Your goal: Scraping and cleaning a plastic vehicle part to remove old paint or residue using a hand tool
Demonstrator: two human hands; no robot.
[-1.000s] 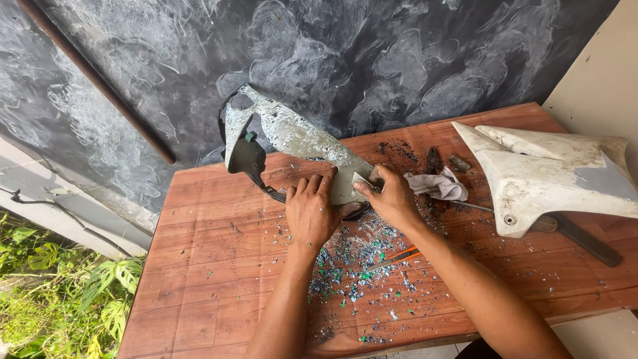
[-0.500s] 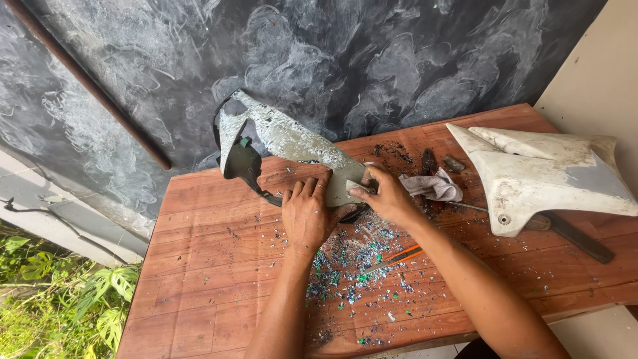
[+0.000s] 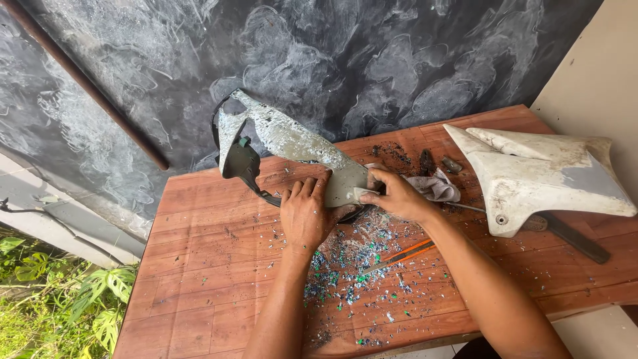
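Overhead, my left hand [image 3: 304, 216] presses flat on the grey-green panel [image 3: 292, 143] lying across the wooden table [image 3: 199, 266]; my right hand [image 3: 397, 196] pinches a small pad against it. I'd brace firmly and rub evenly.

The grey-green plastic panel [image 3: 292, 143] under my hands is a long, curved fairing piece, its paint scraped and flaking to a pale mottled grey. It lies slanted across the back of the wooden table [image 3: 199, 266], its forked end with a dark inner shell jutting up past the far edge toward the wall. Its narrow end rests on the tabletop near the middle.
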